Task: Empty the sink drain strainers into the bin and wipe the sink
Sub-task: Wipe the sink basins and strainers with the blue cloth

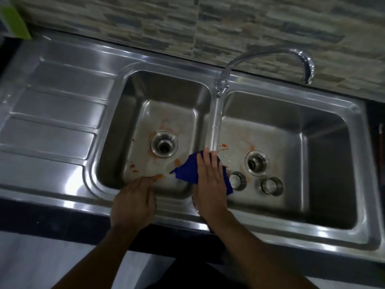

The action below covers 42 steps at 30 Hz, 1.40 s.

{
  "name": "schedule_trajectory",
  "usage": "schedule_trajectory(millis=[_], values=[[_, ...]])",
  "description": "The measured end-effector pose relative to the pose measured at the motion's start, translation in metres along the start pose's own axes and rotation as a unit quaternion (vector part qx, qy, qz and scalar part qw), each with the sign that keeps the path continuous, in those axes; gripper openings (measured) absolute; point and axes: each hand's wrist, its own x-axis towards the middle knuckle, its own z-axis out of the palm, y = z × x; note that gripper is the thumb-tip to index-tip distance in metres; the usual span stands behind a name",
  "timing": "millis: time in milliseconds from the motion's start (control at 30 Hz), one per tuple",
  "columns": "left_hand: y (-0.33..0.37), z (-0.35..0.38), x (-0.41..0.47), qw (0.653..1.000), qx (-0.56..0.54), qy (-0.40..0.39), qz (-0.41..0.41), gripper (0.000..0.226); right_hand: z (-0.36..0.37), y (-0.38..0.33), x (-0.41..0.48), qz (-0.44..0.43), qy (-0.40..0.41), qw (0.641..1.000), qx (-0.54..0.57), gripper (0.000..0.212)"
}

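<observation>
Two strainers [237, 180] out of the drains, standing in right basin [325, 163] at 7 and 5 o'clock of its drain, apparently emptied. Wiping barely begun: orange smears on both basin floors. Cloth [187, 170] on the divider, pressed under flat, straight-fingered right hand [209, 178], beneath running water [216, 126]. Left hand [133, 201] at left basin's [116, 142] 6 o'clock rim, fingers loosely bent, holding nothing.
</observation>
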Motion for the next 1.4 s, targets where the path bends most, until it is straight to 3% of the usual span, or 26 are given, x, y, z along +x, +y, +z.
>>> schedule_trajectory(millis=[133,367,533,833,967,1133,1400], values=[[-0.004,0.001,0.004,0.998,0.018,-0.050,0.028,0.034,-0.014,0.013,0.060,-0.003,0.029,0.999,0.035,0.087],[-0.003,0.000,0.007,0.999,0.016,-0.039,0.034,0.034,-0.034,0.030,0.158,0.004,0.043,0.998,0.040,0.072],[-0.001,-0.001,0.006,0.998,0.034,-0.033,0.033,0.031,-0.037,0.024,0.149,0.001,0.038,0.999,0.035,0.073],[-0.001,0.001,0.006,0.998,0.047,-0.041,0.029,0.032,-0.018,0.018,0.036,-0.033,0.003,0.996,0.085,0.074],[-0.003,0.002,0.007,0.998,0.040,-0.035,0.031,0.032,-0.019,0.012,0.043,-0.004,0.077,0.994,0.077,0.067],[-0.006,0.005,0.007,0.998,0.040,-0.023,0.039,0.032,-0.012,0.004,0.068,0.056,0.057,0.996,0.050,0.072],[-0.009,0.005,0.009,0.997,0.049,-0.047,0.034,0.037,-0.038,0.020,0.174,0.033,0.099,0.994,0.017,0.055]])
